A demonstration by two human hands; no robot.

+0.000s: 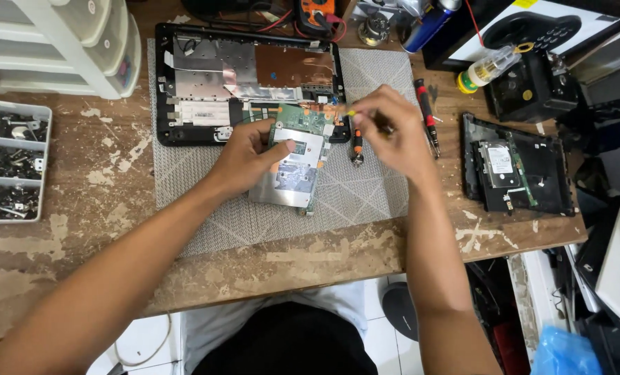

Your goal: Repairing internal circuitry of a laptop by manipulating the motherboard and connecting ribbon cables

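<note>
My left hand (244,156) grips the left edge of a green circuit board (297,163) with a silver metal shield, holding it tilted over the grey mat (365,187). My right hand (386,132) pinches a thin tool with a yellow-green tip (351,112) at the board's upper right corner. Behind the board lies an opened black laptop base (244,80) with silver and copper foil inside.
A screwdriver (357,147) and a red-black screwdriver (424,114) lie on the mat's right side. A second black casing with a drive (515,167) sits at the right. A parts tray with screws (7,167) is at the left; white drawers (80,42) stand at the back left.
</note>
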